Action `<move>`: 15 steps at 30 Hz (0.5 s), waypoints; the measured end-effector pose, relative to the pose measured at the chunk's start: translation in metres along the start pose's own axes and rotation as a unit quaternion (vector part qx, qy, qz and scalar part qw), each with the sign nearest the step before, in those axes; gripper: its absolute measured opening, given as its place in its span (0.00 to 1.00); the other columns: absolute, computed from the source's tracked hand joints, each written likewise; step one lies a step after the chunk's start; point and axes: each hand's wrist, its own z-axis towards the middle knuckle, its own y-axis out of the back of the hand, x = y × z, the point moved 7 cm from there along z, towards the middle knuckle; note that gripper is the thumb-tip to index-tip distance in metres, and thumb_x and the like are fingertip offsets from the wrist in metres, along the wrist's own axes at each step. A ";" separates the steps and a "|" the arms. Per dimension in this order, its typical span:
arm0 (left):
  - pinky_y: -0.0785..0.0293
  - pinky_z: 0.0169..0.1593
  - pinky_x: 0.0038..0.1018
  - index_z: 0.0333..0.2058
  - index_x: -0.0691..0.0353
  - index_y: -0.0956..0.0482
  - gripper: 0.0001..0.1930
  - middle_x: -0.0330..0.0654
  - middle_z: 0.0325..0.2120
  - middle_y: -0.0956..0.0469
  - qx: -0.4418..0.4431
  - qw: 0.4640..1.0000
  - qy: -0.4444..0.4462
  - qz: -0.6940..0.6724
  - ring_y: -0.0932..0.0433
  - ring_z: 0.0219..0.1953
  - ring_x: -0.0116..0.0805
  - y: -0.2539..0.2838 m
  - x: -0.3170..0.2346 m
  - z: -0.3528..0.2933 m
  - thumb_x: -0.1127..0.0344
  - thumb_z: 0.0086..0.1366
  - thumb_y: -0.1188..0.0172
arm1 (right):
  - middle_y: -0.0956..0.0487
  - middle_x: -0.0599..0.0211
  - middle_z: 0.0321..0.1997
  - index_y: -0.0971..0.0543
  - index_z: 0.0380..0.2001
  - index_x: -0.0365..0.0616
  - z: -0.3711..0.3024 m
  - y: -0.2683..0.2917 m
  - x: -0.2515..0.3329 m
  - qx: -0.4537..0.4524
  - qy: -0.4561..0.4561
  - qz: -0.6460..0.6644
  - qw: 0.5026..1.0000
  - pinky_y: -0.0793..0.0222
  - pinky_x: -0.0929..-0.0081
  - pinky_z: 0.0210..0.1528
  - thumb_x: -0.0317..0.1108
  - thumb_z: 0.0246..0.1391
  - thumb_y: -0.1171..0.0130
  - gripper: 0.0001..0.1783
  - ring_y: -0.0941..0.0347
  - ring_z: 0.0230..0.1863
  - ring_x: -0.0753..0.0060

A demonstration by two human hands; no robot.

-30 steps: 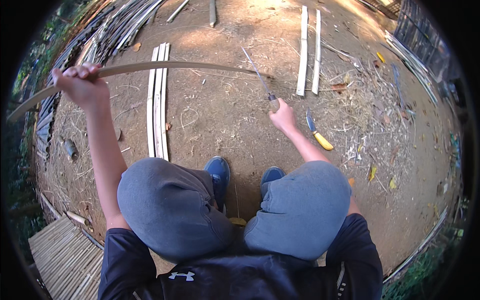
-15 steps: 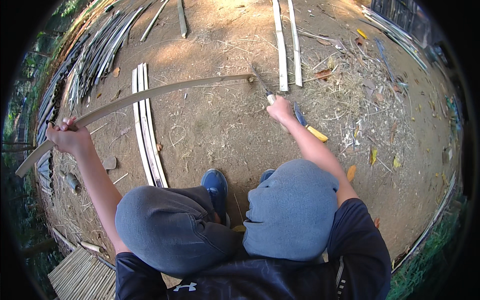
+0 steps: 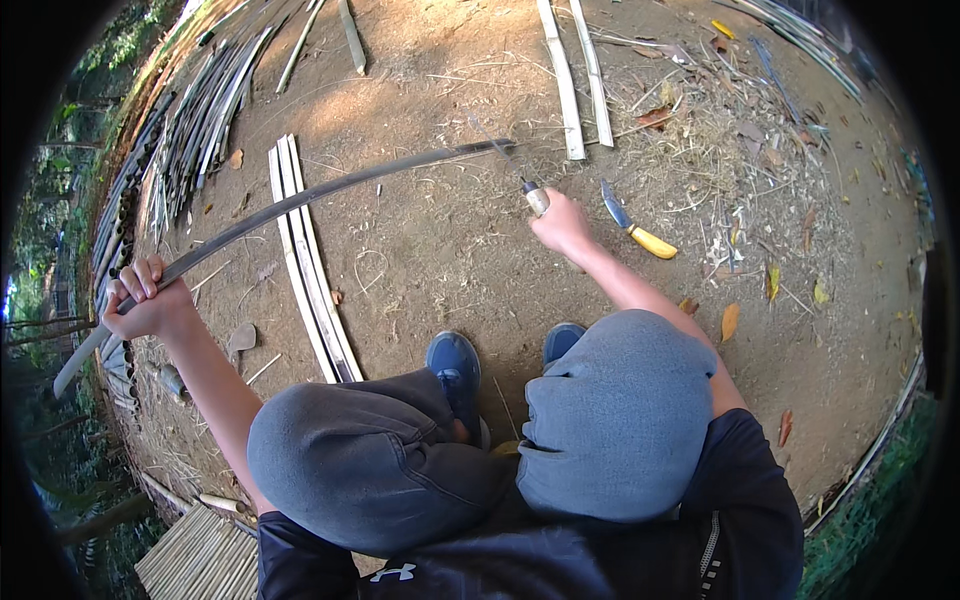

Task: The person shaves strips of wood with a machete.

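Note:
My left hand (image 3: 145,297) is closed around a long bamboo strip (image 3: 330,187) near its left end. The strip bows up and across to the right, its darker grey side facing me. In my right hand (image 3: 562,224) is a knife (image 3: 529,187), gripped by its pale handle with a dark collar. Its thin blade is blurred by motion and crosses close to the strip's far right end; whether they touch I cannot tell. To the right of that hand, a second knife (image 3: 652,242) with a yellow handle and curved bluish blade lies on the ground.
Pale split bamboo strips (image 3: 308,270) lie left of my feet, and two more (image 3: 565,80) lie ahead. A pile of bamboo strips (image 3: 205,125) is at the far left. Shavings (image 3: 690,170) and dry leaves litter the right side. A slatted bamboo mat (image 3: 195,555) sits at lower left.
The bamboo strip has been turned over from its pale side to its darker grey side. My left-hand fingers have shifted on it. The knife in my right hand has moved slightly.

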 end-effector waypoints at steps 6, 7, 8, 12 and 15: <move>0.42 0.24 0.26 0.18 0.52 0.36 0.05 0.31 0.08 0.45 0.092 0.994 0.033 -0.042 0.44 0.11 0.27 -0.012 0.000 -0.004 0.61 0.45 0.52 | 0.20 0.57 0.22 0.26 0.41 0.45 -0.041 -0.021 0.061 0.018 0.184 0.019 0.983 0.26 0.56 0.31 0.32 0.50 0.37 0.15 0.19 0.26 0.51; 0.42 0.24 0.26 0.18 0.52 0.36 0.05 0.32 0.09 0.45 0.086 0.995 0.036 -0.047 0.45 0.11 0.27 -0.011 0.000 -0.006 0.61 0.45 0.52 | 0.20 0.57 0.21 0.26 0.41 0.46 -0.041 -0.024 0.066 0.010 0.221 0.006 0.975 0.26 0.56 0.30 0.32 0.50 0.38 0.15 0.19 0.25 0.52; 0.42 0.24 0.26 0.18 0.52 0.36 0.05 0.32 0.09 0.46 0.080 0.995 0.040 -0.052 0.45 0.11 0.27 -0.010 0.002 -0.008 0.61 0.45 0.52 | 0.20 0.57 0.24 0.26 0.43 0.45 -0.035 -0.025 0.062 0.014 0.217 -0.012 0.976 0.26 0.56 0.32 0.32 0.50 0.38 0.16 0.19 0.28 0.54; 0.45 0.22 0.25 0.18 0.52 0.37 0.07 0.32 0.09 0.46 0.044 0.998 0.029 -0.044 0.47 0.11 0.26 0.006 0.006 -0.006 0.59 0.48 0.52 | 0.20 0.61 0.32 0.27 0.43 0.43 -0.005 -0.035 0.022 0.017 0.002 0.052 0.999 0.27 0.59 0.30 0.29 0.51 0.41 0.14 0.21 0.30 0.62; 0.48 0.19 0.23 0.17 0.51 0.39 0.09 0.32 0.09 0.46 0.004 1.000 0.009 -0.029 0.47 0.10 0.26 0.006 0.001 -0.004 0.57 0.51 0.54 | 0.20 0.60 0.30 0.27 0.43 0.40 0.014 -0.029 0.018 0.005 0.024 0.062 0.998 0.28 0.65 0.28 0.28 0.51 0.42 0.15 0.22 0.28 0.65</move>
